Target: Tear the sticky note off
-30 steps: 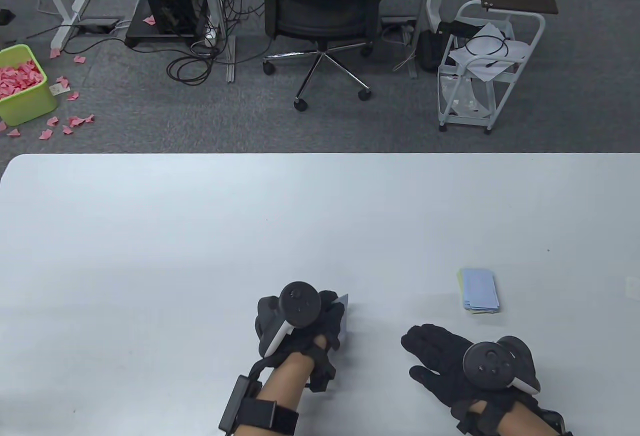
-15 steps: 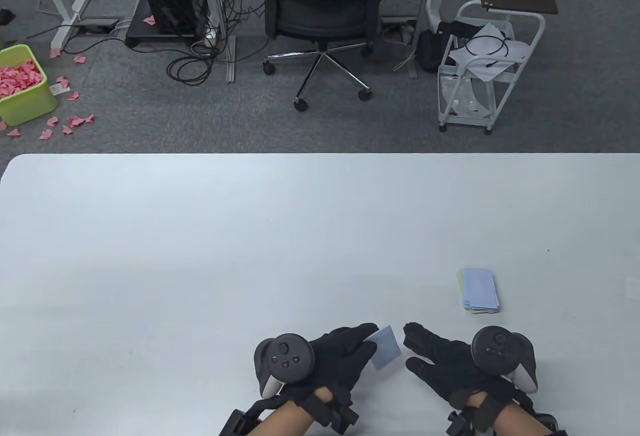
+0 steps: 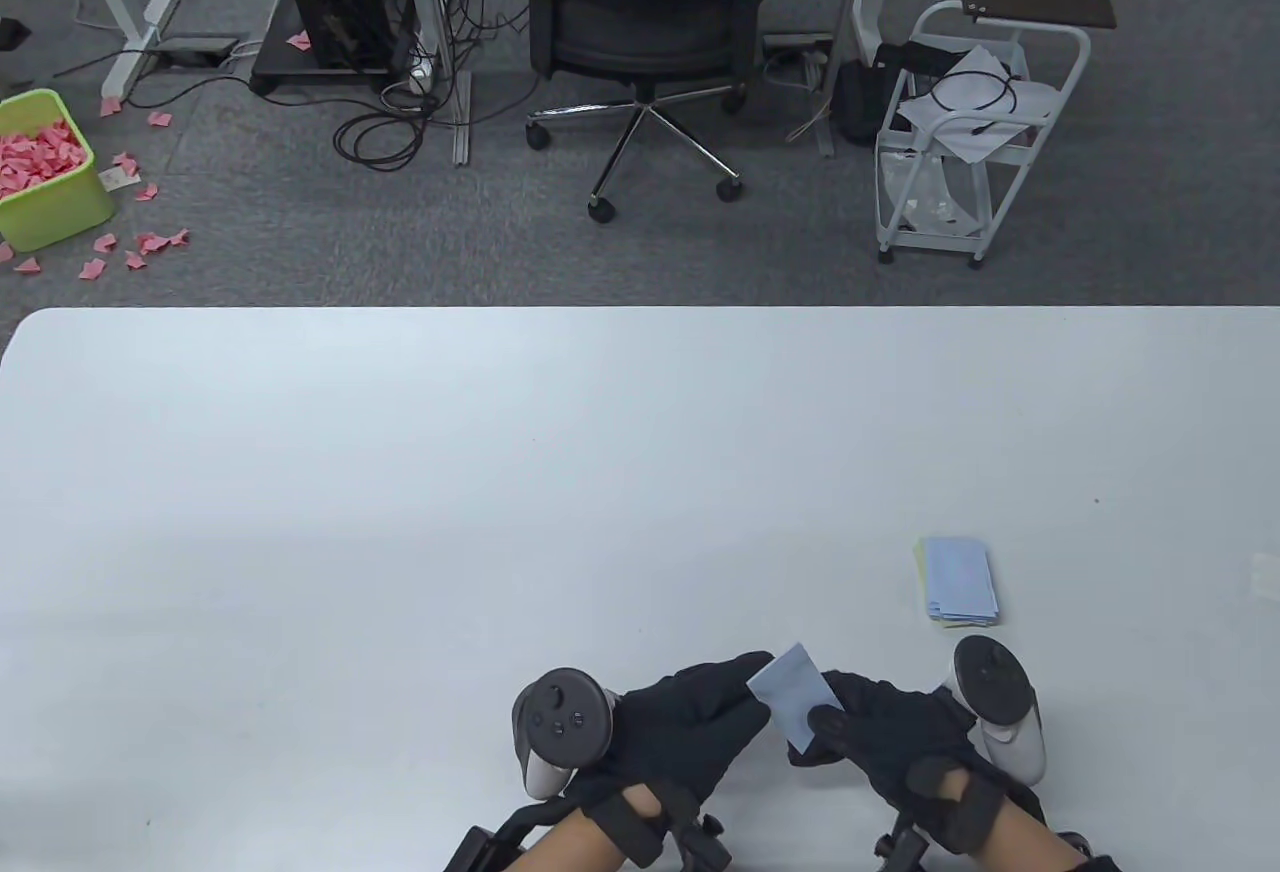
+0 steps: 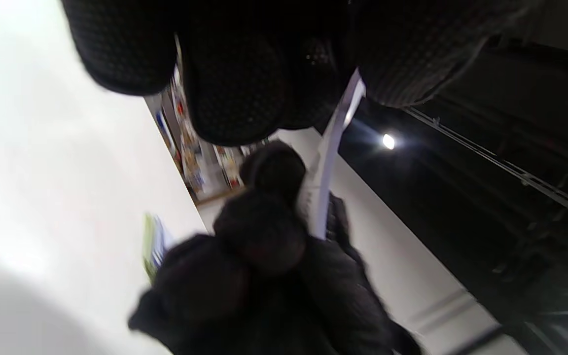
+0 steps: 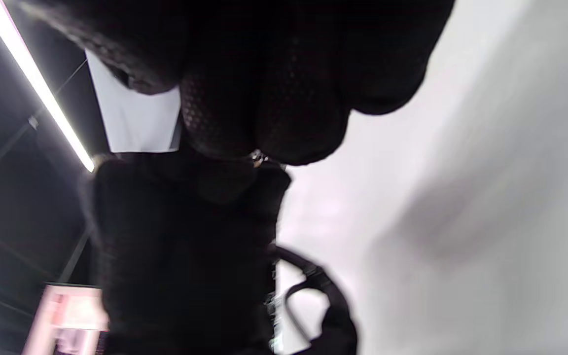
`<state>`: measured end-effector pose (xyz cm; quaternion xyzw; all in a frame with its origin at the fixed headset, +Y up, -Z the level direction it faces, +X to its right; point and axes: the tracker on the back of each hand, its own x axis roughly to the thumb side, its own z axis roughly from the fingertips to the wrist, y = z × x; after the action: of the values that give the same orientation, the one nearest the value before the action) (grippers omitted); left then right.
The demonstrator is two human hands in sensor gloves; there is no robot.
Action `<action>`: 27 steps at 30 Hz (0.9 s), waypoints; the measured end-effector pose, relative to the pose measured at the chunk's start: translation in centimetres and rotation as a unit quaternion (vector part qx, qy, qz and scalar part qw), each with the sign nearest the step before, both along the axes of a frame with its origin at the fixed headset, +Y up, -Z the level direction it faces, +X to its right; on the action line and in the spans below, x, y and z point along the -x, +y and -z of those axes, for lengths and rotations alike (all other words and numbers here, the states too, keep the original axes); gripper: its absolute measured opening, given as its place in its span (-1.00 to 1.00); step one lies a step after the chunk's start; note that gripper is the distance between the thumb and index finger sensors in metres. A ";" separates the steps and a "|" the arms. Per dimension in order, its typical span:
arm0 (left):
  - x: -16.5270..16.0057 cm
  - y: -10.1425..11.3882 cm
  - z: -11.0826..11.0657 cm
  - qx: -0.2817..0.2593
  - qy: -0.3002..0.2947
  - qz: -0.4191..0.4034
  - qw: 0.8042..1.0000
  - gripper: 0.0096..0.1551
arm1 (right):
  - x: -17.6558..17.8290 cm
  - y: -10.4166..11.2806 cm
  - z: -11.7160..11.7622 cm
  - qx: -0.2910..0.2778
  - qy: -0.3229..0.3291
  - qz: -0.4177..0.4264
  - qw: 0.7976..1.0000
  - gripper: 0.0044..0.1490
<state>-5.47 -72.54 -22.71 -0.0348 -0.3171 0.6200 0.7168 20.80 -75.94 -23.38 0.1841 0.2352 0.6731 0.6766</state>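
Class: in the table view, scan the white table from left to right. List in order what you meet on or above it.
Left hand → loose blue sticky note, held between both hands → right hand → sticky note pad lying on the table.

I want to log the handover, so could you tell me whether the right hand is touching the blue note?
Touching. The table view shows the right hand with fingertips overlapping the note's near edge; the left hand pinches the far corner.
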 end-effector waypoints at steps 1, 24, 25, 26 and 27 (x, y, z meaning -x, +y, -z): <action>0.0 0.2 0.1 -0.003 -0.013 -0.001 1.000 -0.39 | 0.0 0.0 0.0 0.009 0.010 0.013 1.000 -0.47; -2.4 -0.3 1.4 0.087 -0.168 -0.110 0.976 0.07 | 2.3 -0.4 -0.7 0.096 0.165 0.089 0.978 -0.47; -2.3 -0.5 1.3 0.092 -0.158 -0.114 0.976 0.05 | 2.4 -0.5 -0.7 0.102 0.166 0.089 0.977 -0.47; -2.3 -0.8 1.3 0.093 -0.146 -0.116 0.978 0.05 | 2.4 -0.5 -0.7 0.101 0.165 0.084 0.978 -0.46; -2.2 -1.0 1.3 0.095 -0.137 -0.119 0.979 0.05 | 2.3 -0.5 -0.7 0.095 0.162 0.076 0.979 -0.46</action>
<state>-3.25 -73.51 -23.98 -0.1492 -0.3536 0.7175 0.5813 18.48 -76.43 -22.65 0.2426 0.3900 0.5557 0.6930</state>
